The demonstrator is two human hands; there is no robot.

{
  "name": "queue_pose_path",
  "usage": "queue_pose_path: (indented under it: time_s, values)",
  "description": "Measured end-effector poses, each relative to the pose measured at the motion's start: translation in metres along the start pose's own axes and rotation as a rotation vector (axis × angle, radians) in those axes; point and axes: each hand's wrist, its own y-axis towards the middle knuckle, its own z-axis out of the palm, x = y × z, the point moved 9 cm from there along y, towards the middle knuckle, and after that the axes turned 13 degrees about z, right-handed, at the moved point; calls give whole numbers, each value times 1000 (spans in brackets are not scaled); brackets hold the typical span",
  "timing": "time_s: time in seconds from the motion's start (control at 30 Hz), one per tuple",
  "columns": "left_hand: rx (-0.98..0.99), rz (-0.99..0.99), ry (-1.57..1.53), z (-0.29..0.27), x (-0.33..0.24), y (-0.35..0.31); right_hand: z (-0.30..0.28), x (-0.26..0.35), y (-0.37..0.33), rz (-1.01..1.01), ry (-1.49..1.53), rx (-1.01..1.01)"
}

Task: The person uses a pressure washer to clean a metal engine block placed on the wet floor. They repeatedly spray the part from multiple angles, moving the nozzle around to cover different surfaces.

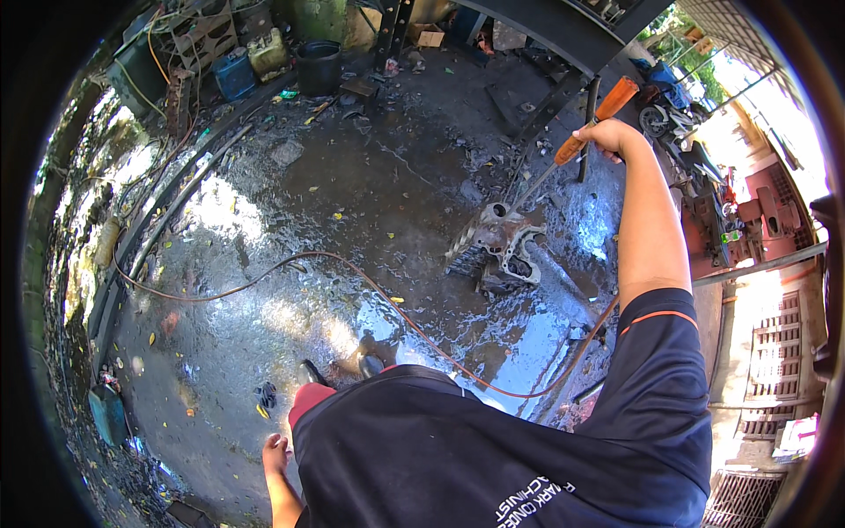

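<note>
My right hand (610,141) is raised at the upper right, closed around the orange grip of a long thin metal lance (533,187). A second orange section sticks out above the hand. The lance slopes down to a grey cast-metal engine block (502,236) on the wet floor; whether its tip touches the block, I cannot tell. My left hand (275,453) hangs low at my left side, fingers loosely bent, with nothing visible in it. A thin brown hose (370,280) curves across the floor and passes behind my right arm.
A black bucket (319,69), a blue jug (233,77) and a pale jug (268,55) stand at the far left. Long dark metal bars (167,211) lie along the left. A dark steel frame (563,35) rises at the back. A parked motorcycle (656,114) is far right.
</note>
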Motion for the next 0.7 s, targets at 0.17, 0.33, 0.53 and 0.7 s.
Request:
queue_pose_path:
  time_s: [0.17,0.33,0.53,0.7]
  values:
    - [-2,10,6,-1,4,3,1,-2,1,-15,13,-12]
    - [-16,38,-32,-1,9,8,1,-5,1,-9,14,-18]
    - [11,38,-46,1,13,12,3,-7,3,-6,0,3]
    - [-3,16,-61,-3,28,18,4,-10,2,52,-10,-13]
